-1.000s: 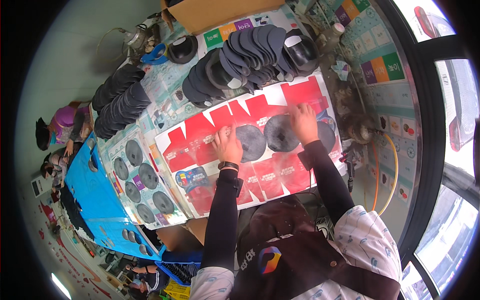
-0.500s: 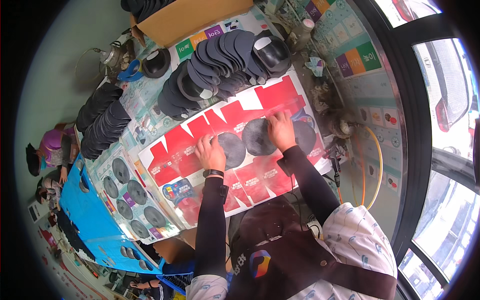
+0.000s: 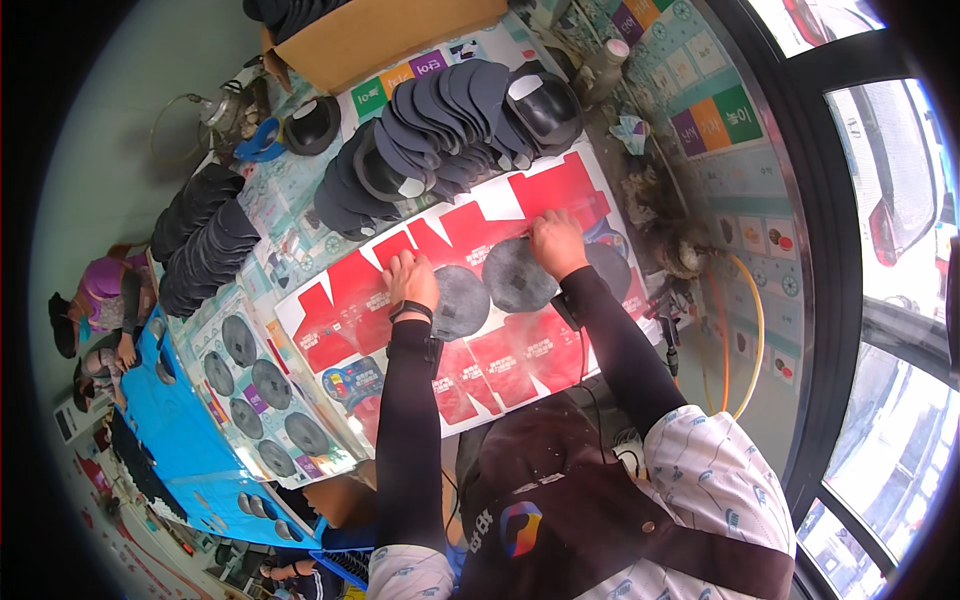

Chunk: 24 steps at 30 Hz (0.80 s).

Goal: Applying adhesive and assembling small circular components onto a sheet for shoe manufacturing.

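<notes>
In front of me lies a red and white printed cardboard sheet (image 3: 505, 352) with cut tabs along its far side. Dark grey round patches mark it, one (image 3: 462, 303) beside my left hand, another (image 3: 517, 276) beside my right hand; a third lies further right, partly behind my right wrist. My left hand (image 3: 412, 280) rests on the sheet, its fingers curled down. Likewise curled, my right hand (image 3: 558, 244) touches the sheet near the middle patch. What the fingertips hold, if anything, is hidden. Beyond the sheet lie overlapping rows of dark curved pads (image 3: 445, 115).
More stacked dark pads (image 3: 207, 240) lie at the left, near a board (image 3: 262, 400) with round grey marks. A cardboard box (image 3: 385, 38) stands at the back. At right are a white-capped bottle (image 3: 605, 65), hoses (image 3: 757, 330) and a window. People (image 3: 110, 300) sit by a blue table (image 3: 185, 410).
Both hands have shifted slightly away from me across the sheet, the left one also a little leftward. The patches and pads stay nearly where they were.
</notes>
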Motion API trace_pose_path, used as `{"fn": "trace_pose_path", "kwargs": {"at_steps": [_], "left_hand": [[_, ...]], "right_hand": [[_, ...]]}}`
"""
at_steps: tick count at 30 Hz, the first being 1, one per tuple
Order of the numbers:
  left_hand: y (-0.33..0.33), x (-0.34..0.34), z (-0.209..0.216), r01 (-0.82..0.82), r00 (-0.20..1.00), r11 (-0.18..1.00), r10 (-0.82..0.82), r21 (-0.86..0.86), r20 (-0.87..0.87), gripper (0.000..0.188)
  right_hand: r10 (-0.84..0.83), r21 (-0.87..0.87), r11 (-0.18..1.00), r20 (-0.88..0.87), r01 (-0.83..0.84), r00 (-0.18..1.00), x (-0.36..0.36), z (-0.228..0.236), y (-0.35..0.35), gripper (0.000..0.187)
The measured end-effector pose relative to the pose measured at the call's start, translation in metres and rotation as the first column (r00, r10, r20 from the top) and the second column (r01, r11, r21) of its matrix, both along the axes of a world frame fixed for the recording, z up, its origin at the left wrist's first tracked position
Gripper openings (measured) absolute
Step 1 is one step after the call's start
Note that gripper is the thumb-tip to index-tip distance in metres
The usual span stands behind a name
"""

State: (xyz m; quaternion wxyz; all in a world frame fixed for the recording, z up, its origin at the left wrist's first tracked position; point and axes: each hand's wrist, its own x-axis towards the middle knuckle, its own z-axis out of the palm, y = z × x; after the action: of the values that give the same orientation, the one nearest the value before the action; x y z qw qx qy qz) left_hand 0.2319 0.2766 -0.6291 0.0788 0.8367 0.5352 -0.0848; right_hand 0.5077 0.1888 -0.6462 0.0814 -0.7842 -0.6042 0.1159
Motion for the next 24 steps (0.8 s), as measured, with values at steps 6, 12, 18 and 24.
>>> {"fn": "trace_pose_path", "kwargs": {"at_steps": [6, 12, 18, 24], "left_hand": [[-0.006, 0.007, 0.028, 0.025, 0.992, 0.984, -0.004, -0.176, 0.123, 0.009], [-0.021, -0.012, 0.032, -0.016, 0.973, 0.992, 0.045, -0.125, 0.228, 0.012], [-0.033, -0.011, 0.039, -0.055, 0.970, 0.991, 0.081, -0.118, 0.231, 0.008], [-0.035, -0.015, 0.039, -0.058, 0.968, 0.990, 0.087, -0.127, 0.238, 0.008]], "right_hand": [[0.155, -0.011, 0.988, 0.137, -0.155, 0.978, 0.011, -0.001, -0.008, 0.016], [-0.014, 0.201, 0.979, -0.137, 0.042, 0.991, 0.006, 0.027, -0.026, 0.033], [0.015, 0.140, 0.990, -0.009, -0.014, 1.000, -0.020, 0.021, -0.051, 0.044], [-0.079, 0.200, 0.975, -0.111, 0.100, 0.991, -0.017, 0.009, -0.032, 0.019]]}}
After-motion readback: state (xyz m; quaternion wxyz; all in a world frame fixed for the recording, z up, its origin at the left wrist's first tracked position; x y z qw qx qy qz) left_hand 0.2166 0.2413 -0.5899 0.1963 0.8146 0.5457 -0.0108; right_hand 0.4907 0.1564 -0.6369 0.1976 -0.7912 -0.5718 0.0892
